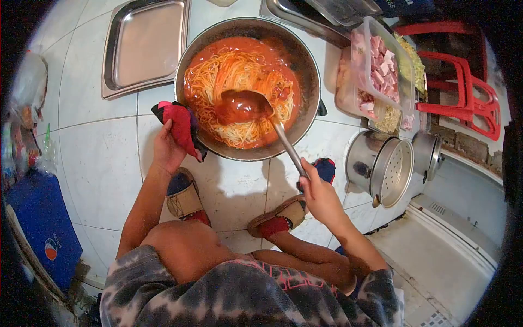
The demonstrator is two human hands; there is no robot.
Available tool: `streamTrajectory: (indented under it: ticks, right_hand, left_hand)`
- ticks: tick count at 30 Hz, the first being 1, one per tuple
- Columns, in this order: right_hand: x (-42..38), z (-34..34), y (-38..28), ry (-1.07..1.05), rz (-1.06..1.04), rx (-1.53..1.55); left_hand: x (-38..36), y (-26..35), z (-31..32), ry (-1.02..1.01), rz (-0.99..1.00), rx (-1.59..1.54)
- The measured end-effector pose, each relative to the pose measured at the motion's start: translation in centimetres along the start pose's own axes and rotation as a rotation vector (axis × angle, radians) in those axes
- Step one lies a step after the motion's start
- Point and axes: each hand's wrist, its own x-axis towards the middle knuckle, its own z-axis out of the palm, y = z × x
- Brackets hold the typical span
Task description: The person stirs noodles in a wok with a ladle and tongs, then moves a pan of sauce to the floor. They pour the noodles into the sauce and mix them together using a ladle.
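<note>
A wide, deep pan stands on the tiled floor, holding spaghetti in red sauce. My right hand is wrapped around the handle of a ladle. The ladle's bowl is full of red sauce and sits over the noodles, near the middle of the pan. At the pan's left side, my left hand grips a red and black pot holder, pressed against the rim. Whether a pan handle lies under it is hidden. A dark blue patterned cloth shows just beyond my right hand.
A steel tray lies left of the pan. At right are a clear plastic tub beside pink diced meat, a steamer pot and a red plastic stool. My slippered feet are close below the pan.
</note>
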Motion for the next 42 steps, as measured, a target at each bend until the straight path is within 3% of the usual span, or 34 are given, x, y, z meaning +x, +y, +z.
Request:
streamTrajectory:
  ticks: [3,8,11,14,22,25,26,28,32,35,38,42]
  right_hand:
    - [-1.2,-2.5,-0.7,-0.048,0.066,-0.034]
    - [-2.1,-3.6,0.0,0.173,0.029,-0.023]
    - [0.0,-2.1,1.6,0.221,-0.092,-0.075]
    - [3.4,0.1,1.6,0.296,-0.078,-0.022]
    - [11.3,3.3,-0.5,0.425,-0.003,0.151]
    - [9.6,1.6,-2.0,0.199,0.175,0.143]
    - [8.9,1.7,-1.5,0.211,0.118,0.127]
    - [6.8,1.7,0.0,0.231,0.007,0.092]
    - [2.7,-0.3,0.3,0.159,0.013,0.045]
    - [1.2,-2.2,1.0,0.123,0.037,0.046]
    - [1.7,-4.4,1.1,0.070,0.169,0.070]
    - [6.9,-6.1,1.3,0.203,0.181,0.056]
  left_hand:
    - [0.3,0.0,-0.1,0.089,-0.009,0.131]
    - [-0.4,0.5,0.4,0.257,-0.150,0.656]
    - [-0.6,0.0,1.5,0.310,-0.060,0.717]
    - [-0.2,-0.6,0.2,0.282,0.041,0.858]
    - [-0.1,-1.3,-0.6,0.310,0.076,0.777]
    - [0.3,-1.8,-1.3,0.295,0.124,0.691]
    - [0.3,-2.0,-1.2,0.285,0.140,0.644]
    - [0.0,-1.6,-0.7,0.263,0.086,0.486]
    - [-0.2,-1.2,-0.6,0.264,0.052,0.173]
    - [-0.9,-0.5,-2.2,-0.092,-0.041,0.035]
    - [-1.8,-0.5,-1.9,-0.106,-0.079,0.133]
    - [-3.0,-0.9,-0.7,-0.009,-0.198,0.090]
